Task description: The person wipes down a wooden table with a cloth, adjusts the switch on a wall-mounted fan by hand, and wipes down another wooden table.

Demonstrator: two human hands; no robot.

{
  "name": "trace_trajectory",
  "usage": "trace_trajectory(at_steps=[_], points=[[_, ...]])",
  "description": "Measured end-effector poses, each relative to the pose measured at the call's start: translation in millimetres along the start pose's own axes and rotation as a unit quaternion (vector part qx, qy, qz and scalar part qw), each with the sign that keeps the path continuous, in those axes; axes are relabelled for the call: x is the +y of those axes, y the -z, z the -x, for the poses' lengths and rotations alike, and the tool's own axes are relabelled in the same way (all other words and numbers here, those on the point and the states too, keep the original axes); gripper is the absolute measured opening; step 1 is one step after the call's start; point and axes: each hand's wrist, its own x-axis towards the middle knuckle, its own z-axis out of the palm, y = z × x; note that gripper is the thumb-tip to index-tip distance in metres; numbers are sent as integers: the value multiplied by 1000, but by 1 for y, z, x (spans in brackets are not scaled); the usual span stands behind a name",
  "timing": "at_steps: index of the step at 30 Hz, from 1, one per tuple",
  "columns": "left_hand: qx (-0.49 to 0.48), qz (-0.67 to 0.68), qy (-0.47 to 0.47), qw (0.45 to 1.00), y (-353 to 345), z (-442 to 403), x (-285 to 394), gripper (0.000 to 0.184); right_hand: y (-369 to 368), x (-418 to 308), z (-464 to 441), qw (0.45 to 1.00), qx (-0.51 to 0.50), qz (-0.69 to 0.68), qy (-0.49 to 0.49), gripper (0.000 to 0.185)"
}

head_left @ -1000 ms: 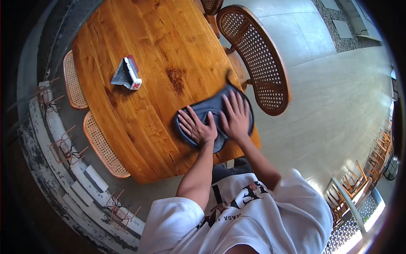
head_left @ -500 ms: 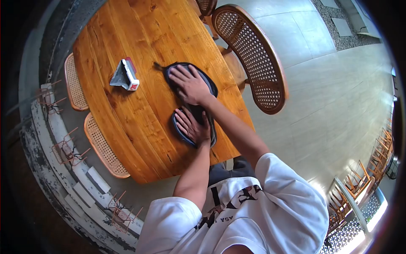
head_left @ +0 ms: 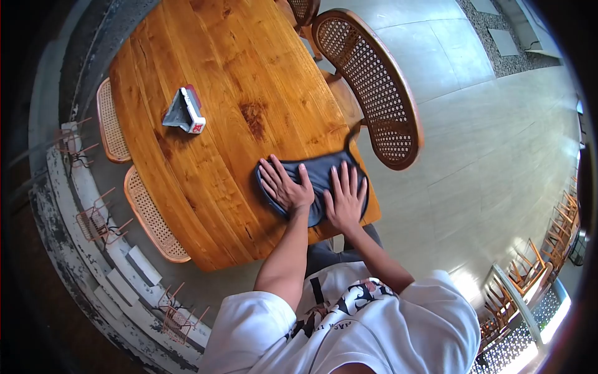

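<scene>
The dark grey cloth (head_left: pixel 320 169) lies under the fingers, spread on the wooden surface (head_left: pixel 199 206) near its close right corner. The left hand (head_left: pixel 290 192) presses flat at the left part of the cloth, and the right hand (head_left: pixel 346 202) at the right part; the fingers of both are straight and loosely parted, not grasping. The cloth is soft, slightly wrinkled, rounded, with black edging and a thin strap (head_left: pixel 355 132). The surface is of glossy planks with dark knots; beside it stands a woven-cane chair (head_left: pixel 374 81).
</scene>
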Motion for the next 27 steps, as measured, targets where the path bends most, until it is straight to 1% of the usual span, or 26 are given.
trace_trajectory(at_steps=[2,3,5,6,7,8,11,12,14,16,19,21,25,27], points=[[7,-21,1,1000,-4,1,-4,78,3,-26,-52,998,41,-38,2,63],[-5,-35,20,999,-14,0,-9,80,1,-40,-80,997,60,-55,9,64],[14,-19,11,1000,-9,1,-7,82,-11,-59,-128,986,70,-74,130,64],[28,-1,6,1000,-7,3,-7,83,-15,-66,-145,979,51,-65,187,64],[21,-4,22,1000,-12,1,-10,87,-15,-71,-156,968,32,-55,244,64],[21,-6,20,1000,-16,3,-13,87,-12,-70,-161,956,9,-68,286,63],[24,-1,7,1000,-7,3,-6,86,-17,-42,-147,952,34,-91,291,61],[22,-7,14,1000,-6,2,-4,85,-7,-31,-128,966,65,-97,232,59],[22,-11,11,1000,-2,2,-1,82,13,-5,-84,980,79,-97,153,59],[24,-1,7,1000,-1,1,1,83,13,17,-29,992,61,-55,94,60],[19,9,-3,1000,2,4,0,85,11,32,34,995,-21,-20,93,58],[19,8,-4,1000,2,4,0,88,5,29,42,996,-9,5,88,56],[26,31,-10,999,1,5,-3,89,-5,12,30,1000,20,21,7,58],[27,43,-24,998,0,5,-6,87,-12,9,30,997,69,16,-26,59]])
